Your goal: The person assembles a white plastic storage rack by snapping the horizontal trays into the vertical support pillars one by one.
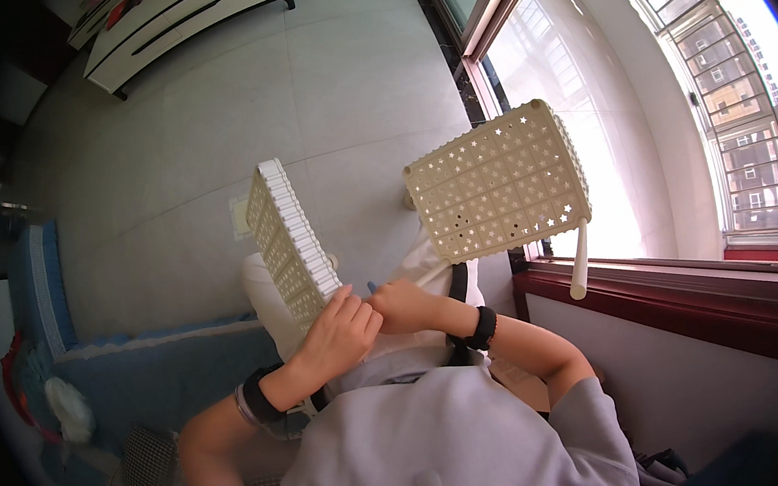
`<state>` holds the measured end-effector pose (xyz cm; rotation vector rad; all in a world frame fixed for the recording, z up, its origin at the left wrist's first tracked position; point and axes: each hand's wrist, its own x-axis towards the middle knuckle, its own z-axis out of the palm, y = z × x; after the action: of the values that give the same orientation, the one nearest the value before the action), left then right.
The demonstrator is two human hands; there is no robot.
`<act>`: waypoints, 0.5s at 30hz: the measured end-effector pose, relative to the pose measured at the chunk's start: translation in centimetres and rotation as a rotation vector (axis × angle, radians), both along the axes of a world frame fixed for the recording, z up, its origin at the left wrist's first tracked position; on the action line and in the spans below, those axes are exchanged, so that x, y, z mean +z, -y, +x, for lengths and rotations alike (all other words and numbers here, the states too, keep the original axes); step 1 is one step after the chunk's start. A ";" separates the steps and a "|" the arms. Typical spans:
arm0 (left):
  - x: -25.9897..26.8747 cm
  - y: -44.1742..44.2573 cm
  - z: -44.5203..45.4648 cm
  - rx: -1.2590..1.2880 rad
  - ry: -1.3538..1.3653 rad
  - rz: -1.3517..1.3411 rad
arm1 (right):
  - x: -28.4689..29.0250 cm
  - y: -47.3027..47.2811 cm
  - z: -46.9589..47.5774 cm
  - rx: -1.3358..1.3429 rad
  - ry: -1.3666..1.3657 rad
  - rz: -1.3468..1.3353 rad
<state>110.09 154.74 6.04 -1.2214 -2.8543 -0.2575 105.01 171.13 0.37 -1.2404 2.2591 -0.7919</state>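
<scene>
My left hand [342, 335] is curled at the near end of a beige plastic shelf tray [284, 246] with cut-out holes and a white ribbed rim. This tray stands on its edge over my left leg. Against the left hand, my right hand [405, 304] is closed around a small blue-tipped object [372, 287], mostly hidden by the fingers. A second beige shelf tray [496, 183], pierced with star-shaped holes, rises above my right knee with its flat side towards me. From its near corner a plastic post [579, 260] sticks out; another post [434, 274] runs towards my right hand.
A blue sofa cover [162, 370] lies on the left, with a white plastic bag [68, 411] on it. Grey floor tiles [162, 145] stretch ahead to a white drawer cabinet [192, 23]. On the right are a dark red window sill [661, 294] and a glass sliding door [532, 53].
</scene>
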 end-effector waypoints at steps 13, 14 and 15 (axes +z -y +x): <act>1.2 0.4 -0.6 -0.089 -0.001 -0.012 | -0.9 0.2 0.8 -0.003 0.038 -0.083; 1.2 0.6 -0.5 -0.083 -0.001 -0.016 | -1.0 0.3 0.9 -0.002 0.037 -0.083; 1.0 0.7 -0.6 -0.084 0.024 0.000 | -1.2 0.3 0.7 0.000 0.035 -0.084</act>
<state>109.48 154.06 7.08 -1.3495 -2.8262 -0.2766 105.75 170.83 -0.78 -1.2550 2.2182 -0.9103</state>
